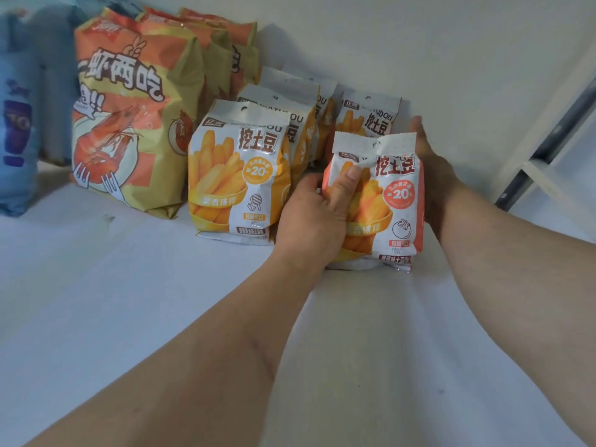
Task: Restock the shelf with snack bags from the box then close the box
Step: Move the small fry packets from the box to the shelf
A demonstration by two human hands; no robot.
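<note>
A white and orange-red fries snack bag stands upright on the white shelf, held between both hands. My left hand grips its left side, thumb pressed across the front. My right hand lies flat against its right side and back, fingers straight. Right behind it stands another orange-red bag. To the left is a row of yellow fries bags, one behind the other. The box is out of view.
Large orange shrimp-cracker bags stand at the back left, and a blue bag is at the far left edge. The white back wall is close behind the bags. A grey shelf upright runs along the right.
</note>
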